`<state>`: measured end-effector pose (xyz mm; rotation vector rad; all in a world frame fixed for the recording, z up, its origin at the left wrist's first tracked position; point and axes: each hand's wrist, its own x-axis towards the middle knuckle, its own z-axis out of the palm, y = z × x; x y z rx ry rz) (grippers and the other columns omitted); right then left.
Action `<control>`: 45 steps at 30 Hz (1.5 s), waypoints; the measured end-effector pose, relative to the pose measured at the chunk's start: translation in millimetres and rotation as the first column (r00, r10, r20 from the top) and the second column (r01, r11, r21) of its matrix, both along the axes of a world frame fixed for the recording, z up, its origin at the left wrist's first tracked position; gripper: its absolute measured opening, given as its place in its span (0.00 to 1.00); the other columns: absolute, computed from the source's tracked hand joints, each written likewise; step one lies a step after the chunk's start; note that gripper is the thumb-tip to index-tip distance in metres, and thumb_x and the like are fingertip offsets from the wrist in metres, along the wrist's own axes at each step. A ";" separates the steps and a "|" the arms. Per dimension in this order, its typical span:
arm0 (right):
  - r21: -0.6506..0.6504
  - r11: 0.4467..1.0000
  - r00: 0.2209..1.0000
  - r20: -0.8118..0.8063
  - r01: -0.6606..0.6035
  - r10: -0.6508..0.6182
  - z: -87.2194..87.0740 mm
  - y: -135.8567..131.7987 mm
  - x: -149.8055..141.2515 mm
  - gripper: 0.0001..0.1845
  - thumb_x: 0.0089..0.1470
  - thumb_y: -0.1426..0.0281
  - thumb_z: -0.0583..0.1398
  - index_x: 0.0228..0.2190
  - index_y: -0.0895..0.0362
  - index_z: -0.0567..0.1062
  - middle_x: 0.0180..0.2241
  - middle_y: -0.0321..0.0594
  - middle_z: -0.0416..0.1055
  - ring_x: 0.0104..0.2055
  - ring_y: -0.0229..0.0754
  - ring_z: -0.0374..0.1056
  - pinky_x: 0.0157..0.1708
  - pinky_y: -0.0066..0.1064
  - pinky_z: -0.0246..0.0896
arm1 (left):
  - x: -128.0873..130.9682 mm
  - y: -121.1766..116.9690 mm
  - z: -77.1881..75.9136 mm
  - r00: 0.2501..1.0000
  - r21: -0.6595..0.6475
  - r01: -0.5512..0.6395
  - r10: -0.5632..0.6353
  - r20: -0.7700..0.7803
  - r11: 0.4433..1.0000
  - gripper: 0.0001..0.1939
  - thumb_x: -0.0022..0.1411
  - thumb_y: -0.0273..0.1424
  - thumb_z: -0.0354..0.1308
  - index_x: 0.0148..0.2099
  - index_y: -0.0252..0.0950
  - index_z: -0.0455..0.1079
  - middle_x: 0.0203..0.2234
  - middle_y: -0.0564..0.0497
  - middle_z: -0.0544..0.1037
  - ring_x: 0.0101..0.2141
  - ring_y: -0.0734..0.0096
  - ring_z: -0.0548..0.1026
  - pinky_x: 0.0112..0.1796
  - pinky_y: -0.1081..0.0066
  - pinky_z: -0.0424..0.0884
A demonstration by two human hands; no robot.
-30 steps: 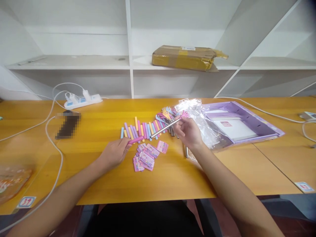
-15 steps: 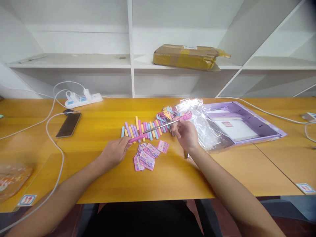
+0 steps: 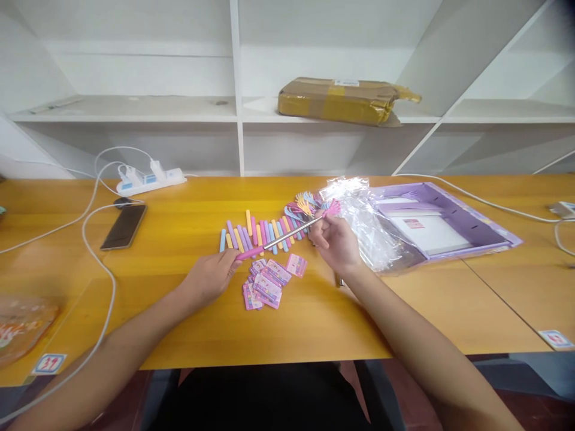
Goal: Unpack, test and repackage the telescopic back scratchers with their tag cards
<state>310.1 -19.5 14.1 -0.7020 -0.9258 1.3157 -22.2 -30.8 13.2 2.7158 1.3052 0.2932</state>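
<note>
My left hand (image 3: 210, 276) pinches a pink tube (image 3: 248, 253) that points right, low over the yellow table (image 3: 179, 323). My right hand (image 3: 336, 242) is closed on a thin metal rod (image 3: 290, 234) with a pink hand-shaped head (image 3: 333, 208). The rod's free tip meets the open end of the pink tube. Behind them lies a row of several pastel tubes (image 3: 256, 234). A heap of coloured hand-shaped heads (image 3: 303, 206) lies further right. Small pink cards (image 3: 269, 284) sit between my hands.
A crumpled clear plastic bag (image 3: 363, 230) and an open purple box (image 3: 442, 224) lie right of my right hand. A phone (image 3: 124, 225), a white power strip (image 3: 150, 181) and cables lie at the left. A brown parcel (image 3: 341, 102) rests on the white shelf behind.
My right hand has swung the rod's free tip down and left until it meets the end of the pink tube. My left hand has held the tube almost still.
</note>
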 end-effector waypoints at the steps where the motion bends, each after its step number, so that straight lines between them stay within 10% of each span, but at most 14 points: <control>1: 0.004 1.000 1.000 0.002 -0.001 0.001 0.5 -0.3 -0.2 0.11 0.64 0.58 0.62 0.35 0.53 0.76 0.17 0.29 0.66 0.16 0.33 0.50 0.22 0.28 0.58 | 0.1 -0.1 0.3 1.000 -0.004 -0.005 0.005 -0.007 1.000 0.19 0.81 0.37 0.37 0.54 0.37 0.68 0.38 0.45 0.82 0.34 0.57 0.81 0.32 0.64 0.68; 15: 0.066 0.995 0.988 0.126 0.079 -0.087 -0.3 -0.1 -2.2 0.30 0.62 0.38 0.61 0.31 0.52 0.76 0.17 0.31 0.68 0.15 0.33 0.54 0.16 0.28 0.49 | 0.1 0.9 -0.4 0.999 0.022 -0.018 0.019 -0.045 1.000 0.16 0.80 0.33 0.40 0.53 0.38 0.68 0.43 0.43 0.83 0.37 0.59 0.82 0.35 0.66 0.71; 27: 0.182 0.945 0.927 0.215 0.271 -0.307 -2.1 -4.9 -9.4 0.28 0.66 0.42 0.60 0.32 0.53 0.82 0.23 0.37 0.75 0.16 0.33 0.54 0.19 0.30 0.52 | 0.7 -5.0 -3.2 0.997 0.078 -0.017 0.022 -0.068 0.997 0.15 0.81 0.34 0.41 0.53 0.37 0.69 0.41 0.43 0.84 0.34 0.60 0.81 0.31 0.68 0.68; 45: 0.141 0.979 0.937 0.297 0.149 -0.185 -9.2 -5.9 -16.4 0.29 0.65 0.40 0.59 0.33 0.53 0.80 0.25 0.36 0.73 0.17 0.33 0.56 0.18 0.30 0.53 | 4.7 -4.8 -5.9 0.996 -0.061 -0.045 0.040 -0.078 0.997 0.13 0.80 0.34 0.42 0.51 0.39 0.67 0.31 0.49 0.81 0.29 0.61 0.79 0.29 0.70 0.65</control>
